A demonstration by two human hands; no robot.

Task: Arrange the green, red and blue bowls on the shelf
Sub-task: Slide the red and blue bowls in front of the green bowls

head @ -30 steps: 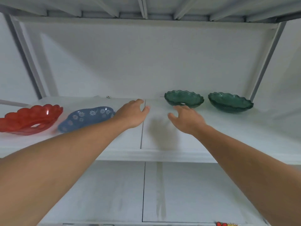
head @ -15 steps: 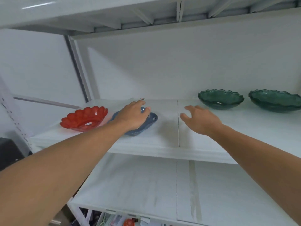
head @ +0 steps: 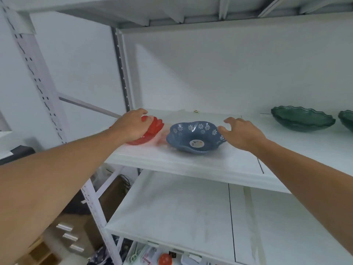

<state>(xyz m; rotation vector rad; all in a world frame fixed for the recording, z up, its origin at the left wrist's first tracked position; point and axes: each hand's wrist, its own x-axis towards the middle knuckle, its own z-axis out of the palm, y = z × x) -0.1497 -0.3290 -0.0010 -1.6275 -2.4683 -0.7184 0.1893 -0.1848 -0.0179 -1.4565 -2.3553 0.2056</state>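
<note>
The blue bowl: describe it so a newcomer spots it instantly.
On the white shelf at hand height, look between the two hands. The blue bowl sits beside a red bowl; it alone carries white daisy prints and a round centre sticker.

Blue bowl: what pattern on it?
White daisy-like flowers around the blue bowl inside wall; head view.

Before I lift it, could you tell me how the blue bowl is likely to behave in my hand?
The blue bowl looks like thin moulded plastic, so probably light and fairly stiff. Its wide wavy rim flares over a small base, so pressing one edge may tip it. The shelf looks smooth, so a nudge from your right hand would likely slide it.
</note>
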